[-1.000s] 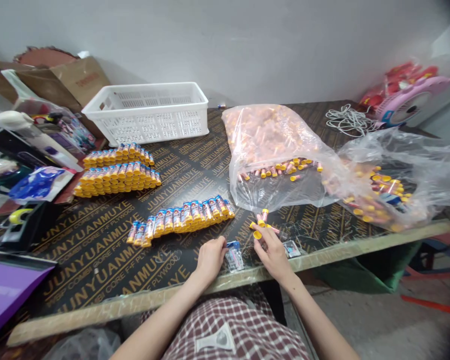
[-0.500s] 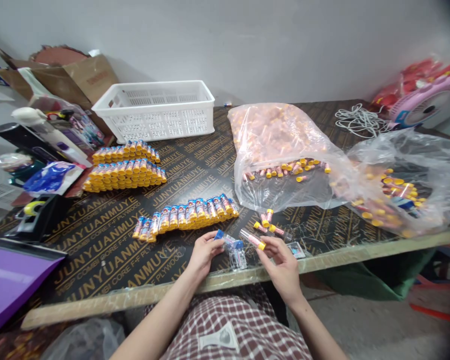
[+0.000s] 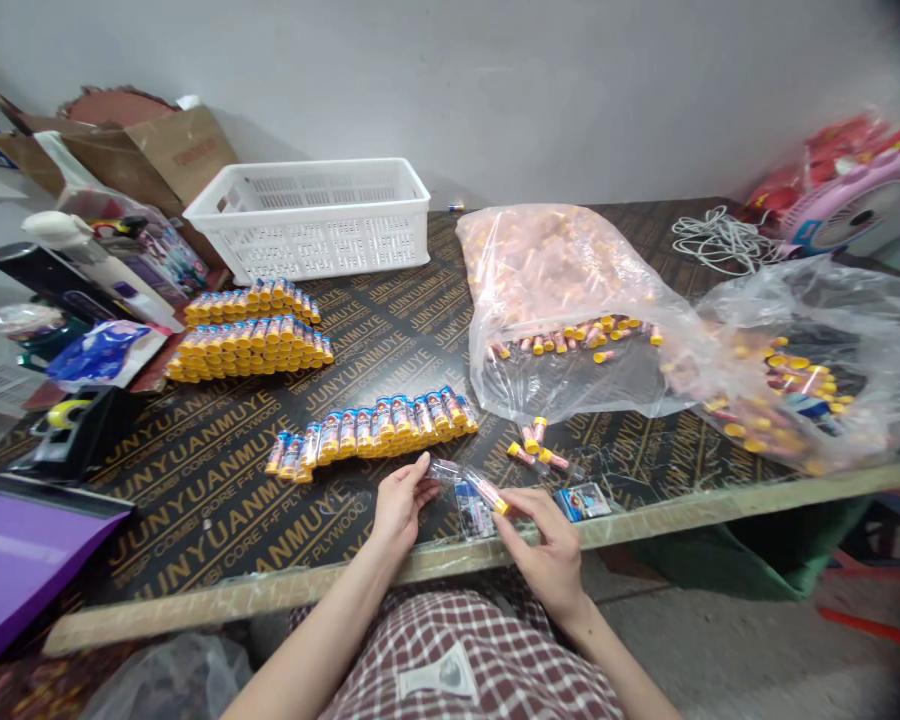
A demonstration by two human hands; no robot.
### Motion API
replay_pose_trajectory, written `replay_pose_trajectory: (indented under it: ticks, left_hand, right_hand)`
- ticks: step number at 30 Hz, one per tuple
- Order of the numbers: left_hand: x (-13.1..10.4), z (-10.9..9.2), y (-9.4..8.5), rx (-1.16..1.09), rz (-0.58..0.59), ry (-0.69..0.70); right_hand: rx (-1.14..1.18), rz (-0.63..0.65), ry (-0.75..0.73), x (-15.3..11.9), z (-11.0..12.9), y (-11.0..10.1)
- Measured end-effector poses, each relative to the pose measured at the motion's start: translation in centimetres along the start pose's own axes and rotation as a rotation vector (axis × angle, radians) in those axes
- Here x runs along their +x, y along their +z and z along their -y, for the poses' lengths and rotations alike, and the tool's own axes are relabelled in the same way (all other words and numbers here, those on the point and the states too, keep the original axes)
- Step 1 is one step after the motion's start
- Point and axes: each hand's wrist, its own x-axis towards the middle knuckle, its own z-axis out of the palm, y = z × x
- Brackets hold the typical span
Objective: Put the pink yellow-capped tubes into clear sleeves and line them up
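My left hand (image 3: 403, 503) pinches the end of a clear plastic sleeve (image 3: 444, 469) between thumb and fingers. My right hand (image 3: 546, 540) grips a small pink-labelled tube (image 3: 487, 492) by its yellow end. The tube's far end meets the sleeve; whether it is inside, I cannot tell. Beneath lies a small pile of clear printed sleeves (image 3: 474, 512) at the table edge. Beside my right hand rests a blue printed packet (image 3: 583, 502). A few loose yellow-capped tubes (image 3: 526, 455) lie just beyond it.
Blue-wrapped tubes stand in a front row (image 3: 375, 428) and a stacked block (image 3: 251, 345). Behind is a white basket (image 3: 307, 240). Plastic bags of tubes (image 3: 555, 260) fill the right. A tape dispenser (image 3: 67, 430) and purple dustpan (image 3: 30, 560) are left; a pink fan (image 3: 855, 205) is far right.
The blue-ended piece at my left fingertips is gone from there; a clear sleeve shows instead. My right hand has brought the tube left and down to the sleeve, uncovering more of the blue packet.
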Motion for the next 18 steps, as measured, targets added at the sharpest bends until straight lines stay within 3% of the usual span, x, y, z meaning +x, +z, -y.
replay_pose_trajectory:
  ticks: [3, 9, 15, 18]
  left_hand:
    - [-0.2, 0.4, 0.2, 0.025, 0.021, 0.048]
    - [-1.2, 0.4, 0.9, 0.006, 0.215, 0.110]
    - [-2.7, 0.0, 1.2, 0.152, 0.423, -0.048]
    - [-3.0, 0.3, 1.4, 0.169, 0.427, -0.073]
  right_hand:
    - [0.030, 0.062, 0.003, -0.1, -0.2, 0.4]
    - [0.100, 0.206, 0.023, -0.6, -1.3, 1.1]
    - [0.085, 0.222, 0.010, 0.3, -1.5, 1.1]
    - [0.096, 0.262, -0.055, 0.8, -1.1, 0.5]
